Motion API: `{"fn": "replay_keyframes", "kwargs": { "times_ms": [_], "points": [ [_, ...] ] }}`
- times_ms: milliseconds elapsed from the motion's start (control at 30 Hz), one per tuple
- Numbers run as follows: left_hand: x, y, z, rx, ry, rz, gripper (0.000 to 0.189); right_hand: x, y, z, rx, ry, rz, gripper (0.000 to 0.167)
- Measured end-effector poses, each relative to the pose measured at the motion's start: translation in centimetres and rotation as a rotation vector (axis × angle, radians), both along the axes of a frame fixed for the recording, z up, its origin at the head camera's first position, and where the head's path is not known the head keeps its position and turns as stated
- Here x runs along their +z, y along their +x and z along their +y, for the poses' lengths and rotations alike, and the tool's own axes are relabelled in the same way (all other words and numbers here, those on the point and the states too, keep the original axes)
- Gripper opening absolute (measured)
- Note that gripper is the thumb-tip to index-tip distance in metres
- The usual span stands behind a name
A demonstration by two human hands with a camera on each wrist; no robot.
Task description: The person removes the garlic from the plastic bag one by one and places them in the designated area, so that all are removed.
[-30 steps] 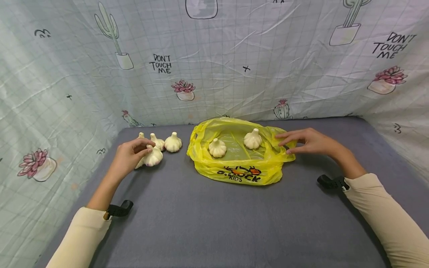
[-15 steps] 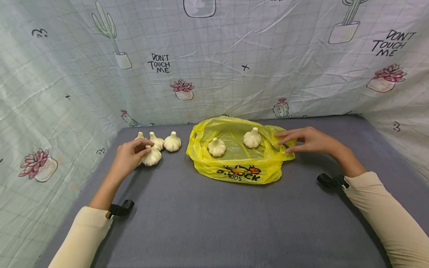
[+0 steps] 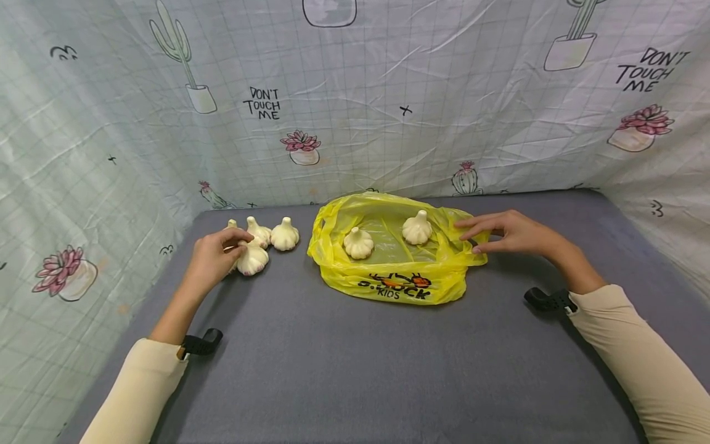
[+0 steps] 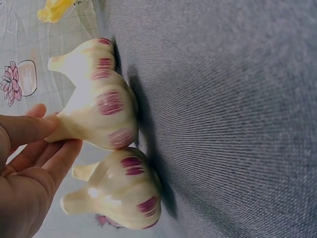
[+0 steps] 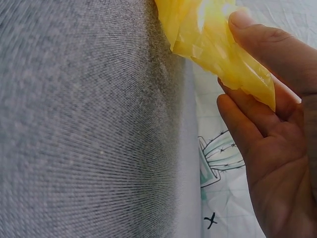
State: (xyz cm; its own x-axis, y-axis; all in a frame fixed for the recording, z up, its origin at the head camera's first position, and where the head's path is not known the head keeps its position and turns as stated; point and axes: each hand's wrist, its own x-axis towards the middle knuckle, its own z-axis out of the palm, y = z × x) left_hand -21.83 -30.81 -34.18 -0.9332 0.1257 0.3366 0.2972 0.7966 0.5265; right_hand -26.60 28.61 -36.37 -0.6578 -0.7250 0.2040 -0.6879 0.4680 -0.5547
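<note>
My left hand (image 3: 240, 248) pinches the stem of a white, purple-streaked garlic bulb (image 3: 252, 260) that rests on the grey cloth at the left. In the left wrist view the thumb and fingers (image 4: 55, 159) close on that bulb (image 4: 101, 116), and two more bulbs (image 4: 119, 196) touch it. Other bulbs (image 3: 285, 234) lie just behind. A yellow plastic bag (image 3: 396, 280) lies open in the middle with two garlic bulbs (image 3: 359, 243) (image 3: 417, 227) on it. My right hand (image 3: 470, 238) pinches the bag's right edge (image 5: 218, 54) between thumb and fingers.
The grey cloth surface (image 3: 355, 370) is walled by a printed cactus sheet (image 3: 355, 123) at the back and both sides. Black wrist straps (image 3: 202, 343) (image 3: 546, 300) sit at both cream sleeves.
</note>
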Motion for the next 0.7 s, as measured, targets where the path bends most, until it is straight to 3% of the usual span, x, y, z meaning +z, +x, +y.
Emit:
{"fn": "replay_keyframes", "kwargs": {
  "times_ms": [400, 700],
  "points": [
    [0.0, 0.2, -0.2, -0.008, -0.039, 0.001, 0.018, -0.2, -0.1, -0.1, 0.004, -0.004, -0.014, 0.034],
    [1.8, 0.5, 1.2, -0.032, -0.042, 0.073, 0.022, -0.2, 0.0, -0.2, -0.005, -0.003, -0.014, 0.034]
  ]
}}
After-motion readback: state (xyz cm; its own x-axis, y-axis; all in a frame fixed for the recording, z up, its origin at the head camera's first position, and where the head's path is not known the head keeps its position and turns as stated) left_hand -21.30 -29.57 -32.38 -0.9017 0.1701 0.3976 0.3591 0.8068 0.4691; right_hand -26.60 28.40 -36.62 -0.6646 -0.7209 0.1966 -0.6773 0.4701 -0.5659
